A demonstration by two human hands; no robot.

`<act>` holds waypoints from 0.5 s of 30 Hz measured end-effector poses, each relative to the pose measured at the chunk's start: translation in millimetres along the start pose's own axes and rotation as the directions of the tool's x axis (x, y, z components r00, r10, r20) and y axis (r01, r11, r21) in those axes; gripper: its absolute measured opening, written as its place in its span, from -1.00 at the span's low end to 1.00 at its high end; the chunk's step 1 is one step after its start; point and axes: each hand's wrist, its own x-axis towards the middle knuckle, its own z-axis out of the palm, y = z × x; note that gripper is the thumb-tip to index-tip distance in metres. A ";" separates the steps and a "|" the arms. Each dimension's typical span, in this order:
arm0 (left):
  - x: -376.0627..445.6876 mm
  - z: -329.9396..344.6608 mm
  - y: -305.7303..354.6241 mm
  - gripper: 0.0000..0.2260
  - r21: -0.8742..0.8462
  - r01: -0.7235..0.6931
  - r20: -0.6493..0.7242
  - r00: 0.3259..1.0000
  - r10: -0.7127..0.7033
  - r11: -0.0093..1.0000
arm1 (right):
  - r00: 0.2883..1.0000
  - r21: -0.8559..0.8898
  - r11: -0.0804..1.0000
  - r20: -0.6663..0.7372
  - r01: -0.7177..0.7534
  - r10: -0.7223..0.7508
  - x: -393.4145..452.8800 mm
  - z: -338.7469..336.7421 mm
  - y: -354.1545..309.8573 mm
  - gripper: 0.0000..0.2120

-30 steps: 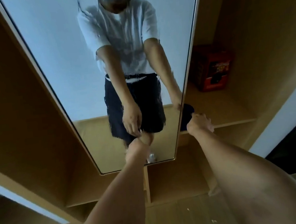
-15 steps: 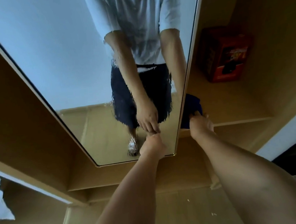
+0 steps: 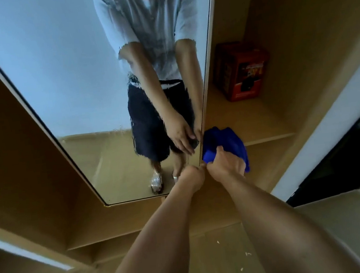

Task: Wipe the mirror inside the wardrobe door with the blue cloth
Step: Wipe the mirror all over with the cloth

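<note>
While the right hand point(image 3: 226, 167) grips a bunched blue cloth point(image 3: 224, 142), its fingers curled round the lower folds, most of the cloth bulges out above and beyond the knuckles. Just to the left of that hand, close enough that the two nearly touch, the left hand point(image 3: 191, 177) is drawn into a loose fist against the lower right corner of the mirror point(image 3: 58, 82); whether it pinches anything I cannot tell, since the fingers are turned away from the camera. Directly left of the cloth runs the mirror's right edge, and the cloth lies just beside that edge, off the glass itself, in front of the wooden shelf point(image 3: 250, 120). Beyond the left hand, the glass reflects a person in a white shirt and dark shorts, both arms reaching down, with streaky smears across the reflected body. Up and to the right of the right hand, well apart from it, a red box point(image 3: 241, 72) stands on the shelf inside the wardrobe point(image 3: 296, 24). Left of both hands, the mirror's frame slants away against the brown wardrobe door point(image 3: 7, 132). Below the hands, both bare forearms stretch back toward the camera over pale wooden flooring point(image 3: 220, 254) with a few small light specks.
</note>
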 end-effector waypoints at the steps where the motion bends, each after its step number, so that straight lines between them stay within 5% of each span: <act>1: -0.2 2.0 -2.8 -0.56 -0.077 0.022 0.045 0.999 -0.019 0.997 | 0.999 0.016 0.999 0.013 -0.029 0.029 -6.1 -1.8 3.0 -0.41; 7: -29.2 12.0 4.8 -0.35 -0.472 0.139 0.191 0.980 -0.053 0.871 | 0.994 0.129 0.990 0.097 -0.053 0.041 -33.7 -19.1 14.9 -0.75; 12: -40.8 3.1 -2.6 -0.26 -0.533 0.276 0.251 0.954 -0.162 0.800 | 0.940 0.291 0.956 0.319 0.026 -0.122 -66.2 -13.7 9.0 -0.80; 15: -47.9 -13.8 -25.1 -0.36 -0.602 0.332 0.248 0.942 -0.226 0.726 | 0.907 0.492 0.870 0.378 -0.024 -0.188 -84.0 -9.5 -12.3 -0.85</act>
